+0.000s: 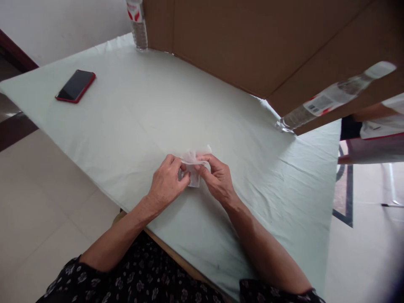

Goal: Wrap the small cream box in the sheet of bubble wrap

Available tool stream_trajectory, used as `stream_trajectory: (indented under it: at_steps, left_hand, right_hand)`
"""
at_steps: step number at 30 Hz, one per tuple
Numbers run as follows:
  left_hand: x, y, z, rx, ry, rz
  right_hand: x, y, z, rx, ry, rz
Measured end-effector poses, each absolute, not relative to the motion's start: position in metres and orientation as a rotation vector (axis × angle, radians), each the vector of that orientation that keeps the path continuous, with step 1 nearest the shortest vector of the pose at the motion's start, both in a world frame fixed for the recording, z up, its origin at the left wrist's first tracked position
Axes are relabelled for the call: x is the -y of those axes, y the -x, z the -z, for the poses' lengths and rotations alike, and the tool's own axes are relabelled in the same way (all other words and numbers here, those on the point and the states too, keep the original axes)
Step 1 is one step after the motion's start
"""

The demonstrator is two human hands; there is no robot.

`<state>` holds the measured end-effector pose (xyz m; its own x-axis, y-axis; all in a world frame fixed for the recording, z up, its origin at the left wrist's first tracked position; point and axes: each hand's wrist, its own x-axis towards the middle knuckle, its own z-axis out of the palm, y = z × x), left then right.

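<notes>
Near the front edge of the cloth-covered table, a small piece of thin, whitish, translucent material [195, 180] is pinched between my two hands. It looks folded or crumpled at the top, with a flatter part hanging below; whether it is plastic or tissue I cannot tell. My left hand [167, 179] grips its left side with thumb and fingers. The fingers of my right hand [219, 176] are closed on its right side, thumb toward me. Part of the material is hidden behind the fingers.
A pale green cloth [132, 118] covers the table. A red-cased phone [75, 86] lies at the left. Brown cardboard panels [221, 42] stand at the back, with a water bottle [139, 31] at the left end and another bottle [331, 99] at the right. Another person's arm [375, 112] shows beyond.
</notes>
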<state>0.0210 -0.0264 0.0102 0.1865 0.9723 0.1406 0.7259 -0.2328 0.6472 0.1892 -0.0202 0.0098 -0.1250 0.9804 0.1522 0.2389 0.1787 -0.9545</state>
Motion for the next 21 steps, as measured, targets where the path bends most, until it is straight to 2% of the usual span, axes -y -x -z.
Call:
stream_trajectory:
  at_steps: [7, 21]
  left_hand:
    - [0.026, -0.016, -0.002, -1.551, -1.994, -0.849]
    - [0.011, 0.015, -0.003, -0.930, -2.307, -0.826]
  right_hand:
    - [0.040, -0.192, 0.000, 1.758, 1.099, -0.675]
    - [0.049, -0.206, 0.017, 2.046, 0.982, -0.492]
